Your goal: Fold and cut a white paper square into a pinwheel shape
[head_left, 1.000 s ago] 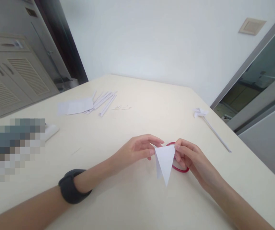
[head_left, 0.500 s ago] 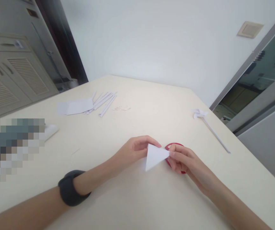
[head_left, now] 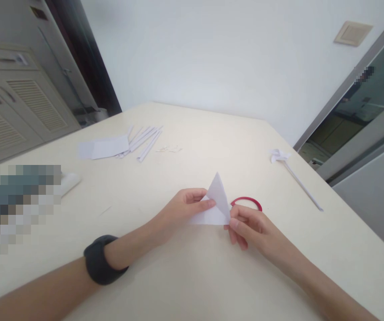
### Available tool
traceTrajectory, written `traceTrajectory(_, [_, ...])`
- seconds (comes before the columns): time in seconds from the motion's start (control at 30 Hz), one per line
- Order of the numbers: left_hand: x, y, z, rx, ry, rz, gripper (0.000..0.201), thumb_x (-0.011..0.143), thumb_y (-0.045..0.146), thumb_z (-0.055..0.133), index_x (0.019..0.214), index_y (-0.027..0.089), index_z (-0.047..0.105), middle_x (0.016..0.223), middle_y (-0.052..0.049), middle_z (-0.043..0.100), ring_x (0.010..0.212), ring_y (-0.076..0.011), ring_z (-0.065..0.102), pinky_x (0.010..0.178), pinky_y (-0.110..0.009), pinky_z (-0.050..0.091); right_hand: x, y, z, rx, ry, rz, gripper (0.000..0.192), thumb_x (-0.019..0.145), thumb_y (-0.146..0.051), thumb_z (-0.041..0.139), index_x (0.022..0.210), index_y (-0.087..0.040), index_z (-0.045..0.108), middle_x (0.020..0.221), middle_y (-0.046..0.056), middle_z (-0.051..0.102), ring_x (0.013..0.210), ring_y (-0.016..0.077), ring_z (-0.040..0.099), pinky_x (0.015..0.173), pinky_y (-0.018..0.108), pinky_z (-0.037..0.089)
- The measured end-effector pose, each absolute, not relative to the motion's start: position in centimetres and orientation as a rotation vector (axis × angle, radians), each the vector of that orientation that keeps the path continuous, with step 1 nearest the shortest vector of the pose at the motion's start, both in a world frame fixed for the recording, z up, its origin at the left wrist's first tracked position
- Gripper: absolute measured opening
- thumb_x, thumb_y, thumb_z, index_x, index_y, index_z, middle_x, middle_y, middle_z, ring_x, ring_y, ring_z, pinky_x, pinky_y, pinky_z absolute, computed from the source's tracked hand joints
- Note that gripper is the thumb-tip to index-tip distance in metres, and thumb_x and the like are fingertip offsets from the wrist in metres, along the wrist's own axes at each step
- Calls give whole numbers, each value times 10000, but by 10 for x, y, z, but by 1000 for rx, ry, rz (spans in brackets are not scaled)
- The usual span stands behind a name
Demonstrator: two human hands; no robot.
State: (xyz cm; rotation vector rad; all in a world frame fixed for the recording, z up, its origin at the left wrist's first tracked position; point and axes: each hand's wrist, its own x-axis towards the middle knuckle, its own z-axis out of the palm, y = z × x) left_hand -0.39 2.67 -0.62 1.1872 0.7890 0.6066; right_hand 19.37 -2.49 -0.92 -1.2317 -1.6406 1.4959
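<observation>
Head view: the folded paper triangle [head_left: 216, 203] has been swung apex-up, pinched between left hand [head_left: 181, 209] and right hand [head_left: 250, 229], so turning seems underway.

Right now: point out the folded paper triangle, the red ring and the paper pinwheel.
folded paper triangle [head_left: 216, 203], head view, middle of its upright white face.
red ring [head_left: 249, 200], head view, far arc of the band.
paper pinwheel [head_left: 278, 156], head view, its folded head.

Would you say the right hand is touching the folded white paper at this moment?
Touching. The head view shows the right hand pinching the lower corner of the folded paper with its fingertips, with no gap between them.
</observation>
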Motion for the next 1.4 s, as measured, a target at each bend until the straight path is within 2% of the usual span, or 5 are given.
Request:
traceTrajectory(0.5, [-5, 30, -11, 1104, 709, 621, 290, 791, 329, 636, 1028, 174, 574, 875, -42, 683, 761, -163, 628, 683, -252, 437, 192, -28, -7, -1177, -1785, 1403, 275, 936, -347, 411, 746, -186, 527, 693, -5, 541, 563, 108, 473, 562, 248, 382])
traceTrajectory(0.77, [-3, 30, -9, 1179, 711, 623, 208, 808, 334, 617, 891, 149, 570, 835, -26, 653, 707, -118, 589, 627, -208, 402, 191, -28, -4, -1285, -1787, 1381, 184, 915, -178, 400, 771, -174, 513, 711, -8, 561, 568, 101, 475, 565, 243, 374])
traceTrajectory(0.97, [-4, 25, 1, 1264, 765, 646, 320, 845, 325, 570, 1131, 235, 460, 990, -38, 606, 802, -153, 595, 676, -254, 425, 190, -27, -2, -1304, -1692, 1431, 149, 896, -202, 451, 772, -161, 523, 709, -3, 550, 572, 98, 459, 562, 238, 383])
traceTrajectory(1.1, [-5, 24, 4, 1391, 803, 746, 320, 850, 298, 558, 1134, 253, 417, 1054, -25, 546, 837, -139, 565, 678, -243, 438, 190, -24, -5, -1300, -1636, 1451, 176, 882, -228, 483, 718, -166, 500, 696, -11, 543, 548, 88, 455, 546, 237, 361])
traceTrajectory(1.4, [-2, 11, 13, 2056, 891, 692, 367, 872, 170, 461, 1229, 256, 463, 1239, 1, 518, 1096, -159, 486, 958, -296, 376, 195, -20, -18, -1249, -1614, 1509, 168, 853, -301, 539, 763, -162, 511, 669, -8, 548, 518, 86, 447, 516, 233, 338])
